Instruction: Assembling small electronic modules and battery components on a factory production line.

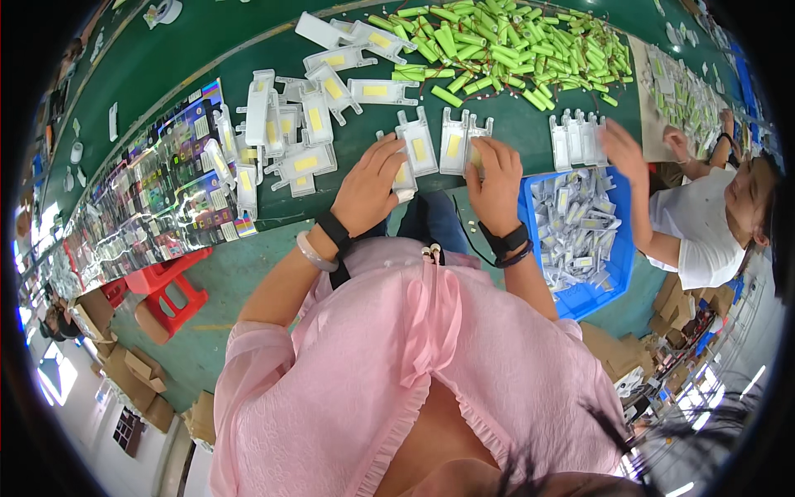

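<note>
My left hand (pixel 370 184) is closed, fingertips together, on a white plastic casing with a yellow strip (pixel 404 179) at the table's front edge. Just right of it lies another such casing (pixel 416 142). My right hand (pixel 498 180) grips a casing (pixel 478 131) whose lower part its fingers cover. Touching that one on its left is a further casing (pixel 454 144). Beyond my hands, more casings (pixel 315 116) are heaped at the left. A big pile of green battery cells with thin wires (pixel 505 51) lies at the back.
A row of white casings (pixel 578 142) stands at the right, near a co-worker's hand (pixel 623 151). Below it is a blue bin (pixel 623 273) filled with casings. Glossy printed sheets (pixel 153 178) cover the table's left side. A red stool (pixel 172 290) stands at the lower left.
</note>
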`<state>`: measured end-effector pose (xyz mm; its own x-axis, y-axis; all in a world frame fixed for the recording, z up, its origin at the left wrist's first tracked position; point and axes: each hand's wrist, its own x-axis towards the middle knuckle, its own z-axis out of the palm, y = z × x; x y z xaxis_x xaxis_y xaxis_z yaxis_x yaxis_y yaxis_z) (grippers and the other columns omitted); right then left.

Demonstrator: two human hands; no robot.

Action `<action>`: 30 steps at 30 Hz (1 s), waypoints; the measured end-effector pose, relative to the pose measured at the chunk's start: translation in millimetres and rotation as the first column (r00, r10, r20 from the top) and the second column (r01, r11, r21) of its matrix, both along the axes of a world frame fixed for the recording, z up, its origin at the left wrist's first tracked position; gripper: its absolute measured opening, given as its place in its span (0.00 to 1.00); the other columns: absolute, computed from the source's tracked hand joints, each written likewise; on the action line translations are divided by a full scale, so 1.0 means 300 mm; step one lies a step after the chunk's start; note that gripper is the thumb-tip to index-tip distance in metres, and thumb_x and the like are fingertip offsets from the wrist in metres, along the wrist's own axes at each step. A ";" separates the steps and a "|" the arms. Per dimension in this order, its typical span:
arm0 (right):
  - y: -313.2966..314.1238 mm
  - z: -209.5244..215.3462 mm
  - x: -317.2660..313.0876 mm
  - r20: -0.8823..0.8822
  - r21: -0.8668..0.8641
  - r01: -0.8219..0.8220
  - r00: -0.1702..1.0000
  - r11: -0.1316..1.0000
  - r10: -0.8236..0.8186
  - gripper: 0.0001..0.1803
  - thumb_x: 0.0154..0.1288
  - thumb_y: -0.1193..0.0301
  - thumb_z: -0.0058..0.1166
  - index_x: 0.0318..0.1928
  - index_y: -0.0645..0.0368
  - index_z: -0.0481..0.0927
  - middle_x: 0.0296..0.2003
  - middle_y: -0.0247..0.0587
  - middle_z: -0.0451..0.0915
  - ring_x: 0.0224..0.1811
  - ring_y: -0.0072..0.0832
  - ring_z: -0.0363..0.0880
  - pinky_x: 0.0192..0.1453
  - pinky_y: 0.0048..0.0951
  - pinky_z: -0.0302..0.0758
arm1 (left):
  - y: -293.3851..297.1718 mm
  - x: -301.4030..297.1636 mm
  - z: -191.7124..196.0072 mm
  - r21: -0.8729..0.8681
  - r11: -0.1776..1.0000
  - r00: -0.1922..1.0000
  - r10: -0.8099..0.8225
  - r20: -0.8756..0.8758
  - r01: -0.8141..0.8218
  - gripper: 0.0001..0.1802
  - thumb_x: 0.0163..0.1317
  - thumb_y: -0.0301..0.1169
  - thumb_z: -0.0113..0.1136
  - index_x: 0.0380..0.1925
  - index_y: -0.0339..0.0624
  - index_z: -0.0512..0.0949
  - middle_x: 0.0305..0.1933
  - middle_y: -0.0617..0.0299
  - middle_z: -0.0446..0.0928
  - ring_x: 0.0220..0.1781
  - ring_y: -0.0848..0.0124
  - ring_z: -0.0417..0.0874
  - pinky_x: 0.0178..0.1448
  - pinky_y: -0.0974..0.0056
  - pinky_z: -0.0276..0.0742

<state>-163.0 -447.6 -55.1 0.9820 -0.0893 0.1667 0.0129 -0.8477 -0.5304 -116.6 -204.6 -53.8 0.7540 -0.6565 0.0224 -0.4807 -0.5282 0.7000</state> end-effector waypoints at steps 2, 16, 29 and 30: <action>-0.022 0.002 -0.008 0.002 -0.003 -0.082 0.997 0.997 0.082 0.23 0.54 0.79 0.59 0.53 0.56 0.79 0.51 0.41 0.79 0.56 0.44 0.72 0.59 0.45 0.69 | -0.025 0.010 -0.007 0.019 0.999 0.999 -0.036 -0.027 0.037 0.34 0.47 0.20 0.65 0.58 0.36 0.68 0.69 0.50 0.66 0.75 0.49 0.61 0.77 0.51 0.61; -0.214 -0.028 0.098 -0.094 0.010 -0.165 0.982 0.986 0.165 0.06 0.57 0.72 0.63 0.36 0.51 0.83 0.32 0.34 0.78 0.36 0.38 0.79 0.44 0.41 0.73 | -0.335 0.026 0.033 0.066 0.998 0.997 -0.021 0.072 0.016 0.51 0.45 0.36 0.74 0.70 0.40 0.61 0.73 0.53 0.64 0.77 0.56 0.60 0.78 0.45 0.51; -0.288 0.025 0.066 -0.261 0.296 -0.395 0.842 0.870 0.472 0.05 0.64 0.75 0.57 0.36 0.58 0.74 0.40 0.39 0.79 0.37 0.40 0.83 0.37 0.36 0.81 | -0.418 0.032 -0.024 0.223 0.973 0.997 0.040 0.071 -0.055 0.59 0.42 0.34 0.76 0.74 0.39 0.54 0.73 0.55 0.66 0.78 0.62 0.59 0.81 0.49 0.46; -0.294 0.038 0.036 -0.259 0.299 -0.407 0.836 0.863 0.484 0.05 0.64 0.75 0.57 0.36 0.58 0.74 0.40 0.39 0.79 0.37 0.40 0.83 0.37 0.36 0.81 | -0.413 0.034 -0.026 0.227 0.972 0.996 0.053 0.073 -0.068 0.59 0.42 0.34 0.76 0.74 0.39 0.54 0.73 0.55 0.66 0.78 0.62 0.59 0.81 0.49 0.46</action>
